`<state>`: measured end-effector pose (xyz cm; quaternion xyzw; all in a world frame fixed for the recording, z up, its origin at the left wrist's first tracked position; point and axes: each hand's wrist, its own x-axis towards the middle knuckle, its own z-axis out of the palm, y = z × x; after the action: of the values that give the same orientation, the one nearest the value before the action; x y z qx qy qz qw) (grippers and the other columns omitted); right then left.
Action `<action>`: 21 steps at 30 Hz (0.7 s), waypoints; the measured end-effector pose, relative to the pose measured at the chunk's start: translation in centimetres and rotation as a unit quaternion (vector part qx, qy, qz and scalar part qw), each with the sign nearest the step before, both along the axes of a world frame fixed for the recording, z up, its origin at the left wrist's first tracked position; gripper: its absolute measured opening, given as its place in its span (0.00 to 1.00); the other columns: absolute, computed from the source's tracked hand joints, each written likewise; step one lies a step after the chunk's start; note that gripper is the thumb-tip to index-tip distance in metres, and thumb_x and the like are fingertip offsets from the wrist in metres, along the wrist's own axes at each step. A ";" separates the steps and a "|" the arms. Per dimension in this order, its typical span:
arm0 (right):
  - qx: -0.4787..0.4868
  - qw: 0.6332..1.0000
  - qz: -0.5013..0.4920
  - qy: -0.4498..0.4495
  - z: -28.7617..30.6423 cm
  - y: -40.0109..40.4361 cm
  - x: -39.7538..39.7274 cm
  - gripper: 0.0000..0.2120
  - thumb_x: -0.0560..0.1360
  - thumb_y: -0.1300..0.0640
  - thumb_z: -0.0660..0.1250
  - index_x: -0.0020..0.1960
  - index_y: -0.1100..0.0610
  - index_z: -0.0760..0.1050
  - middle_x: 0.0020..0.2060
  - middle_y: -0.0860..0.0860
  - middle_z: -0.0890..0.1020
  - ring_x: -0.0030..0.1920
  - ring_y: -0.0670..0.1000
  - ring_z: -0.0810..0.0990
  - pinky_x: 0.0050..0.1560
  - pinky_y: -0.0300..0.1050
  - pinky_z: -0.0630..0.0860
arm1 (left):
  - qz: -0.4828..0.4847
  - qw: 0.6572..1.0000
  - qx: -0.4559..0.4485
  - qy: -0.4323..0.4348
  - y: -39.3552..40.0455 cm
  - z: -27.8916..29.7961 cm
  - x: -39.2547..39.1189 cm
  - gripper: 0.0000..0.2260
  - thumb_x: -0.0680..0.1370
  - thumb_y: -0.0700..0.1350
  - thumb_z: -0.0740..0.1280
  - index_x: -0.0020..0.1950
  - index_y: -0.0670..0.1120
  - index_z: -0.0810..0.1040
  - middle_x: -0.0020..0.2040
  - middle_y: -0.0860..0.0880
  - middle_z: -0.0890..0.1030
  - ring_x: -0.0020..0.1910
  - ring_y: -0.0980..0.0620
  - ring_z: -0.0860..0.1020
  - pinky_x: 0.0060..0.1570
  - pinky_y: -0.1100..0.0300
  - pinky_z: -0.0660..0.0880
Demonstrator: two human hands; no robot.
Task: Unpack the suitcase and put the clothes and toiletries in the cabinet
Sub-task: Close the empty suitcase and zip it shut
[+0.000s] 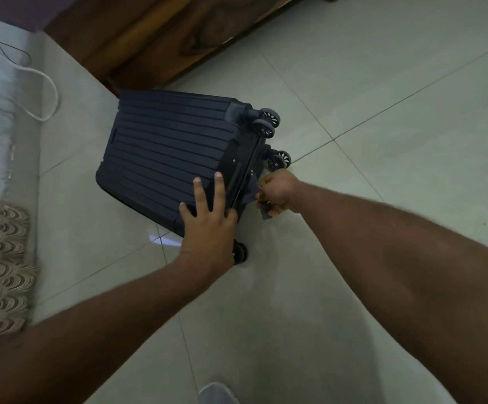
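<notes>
The left hand (pixel 207 225) presses flat, fingers straight, on the rigid, likely heavy suitcase (pixel 167 153) while the right hand (pixel 277 193) pinches its zipper tab (pixel 266 212).

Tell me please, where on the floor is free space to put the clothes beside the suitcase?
Bare tiles lie right of the suitcase, beyond its wheels, and in front between both arms. It is crowded at the left: a white cable and patterned mat. Behind, wooden furniture stands close.

Suitcase (pixel 167 150) wheel (pixel 239 252) half-hidden by wrist
</notes>
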<state>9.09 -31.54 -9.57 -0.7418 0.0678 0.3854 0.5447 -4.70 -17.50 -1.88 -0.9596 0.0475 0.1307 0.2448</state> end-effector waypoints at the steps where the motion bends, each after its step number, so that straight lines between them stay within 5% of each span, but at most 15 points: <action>1: 0.007 1.000 -0.008 -0.001 0.0 0.1 -0.1 0.06 0.79 0.68 0.66 0.51 0.63 0.82 0.42 0.60 0.86 0.38 0.57 0.86 0.41 0.56 0.87 | -0.037 0.999 0.011 0.007 0.8 -0.1 -0.6 0.24 0.69 0.49 0.73 0.64 0.48 0.74 0.83 0.37 0.37 0.79 0.25 0.39 0.70 0.26 0.60; 5: 0.051 0.997 -0.050 0.012 0.3 -0.5 -0.4 0.04 0.78 0.69 0.70 0.47 0.62 0.79 0.40 0.59 0.84 0.35 0.55 0.85 0.38 0.54 0.87 | -0.195 0.980 -0.021 0.016 6.2 0.6 -0.6 0.22 0.68 0.43 0.76 0.61 0.45 0.77 0.82 0.36 0.58 0.82 0.32 0.48 0.68 0.27 0.63; 8: 0.097 0.990 -0.099 0.040 0.8 -0.4 -0.7 0.09 0.77 0.73 0.70 0.43 0.62 0.78 0.37 0.59 0.83 0.34 0.55 0.85 0.32 0.49 0.85 | -0.184 0.977 -0.106 -0.021 7.6 1.9 0.5 0.18 0.68 0.39 0.76 0.54 0.43 0.76 0.77 0.37 0.69 0.81 0.38 0.60 0.63 0.35 0.74; 14: 0.136 0.969 -0.195 0.072 1.3 1.7 -1.1 0.08 0.75 0.72 0.73 0.48 0.61 0.80 0.41 0.58 0.85 0.36 0.53 0.85 0.31 0.47 0.84 | -0.229 0.955 -0.168 -0.083 6.1 3.4 2.3 0.11 0.73 0.43 0.69 0.54 0.44 0.77 0.71 0.41 0.78 0.76 0.38 0.70 0.53 0.42 0.80; 21: 0.131 0.949 -0.281 0.068 2.1 1.9 -0.7 0.06 0.69 0.68 0.79 0.42 0.61 0.85 0.41 0.58 0.88 0.37 0.57 0.87 0.33 0.47 0.83 | -0.244 0.935 -0.215 -0.141 6.1 6.0 3.4 0.14 0.70 0.42 0.70 0.55 0.42 0.82 0.62 0.45 0.84 0.70 0.43 0.77 0.47 0.48 0.83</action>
<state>8.36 -29.63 -7.44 -0.5873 0.2589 0.2717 0.7171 -1.28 -11.36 4.11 -0.9567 0.2719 -0.0833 0.0615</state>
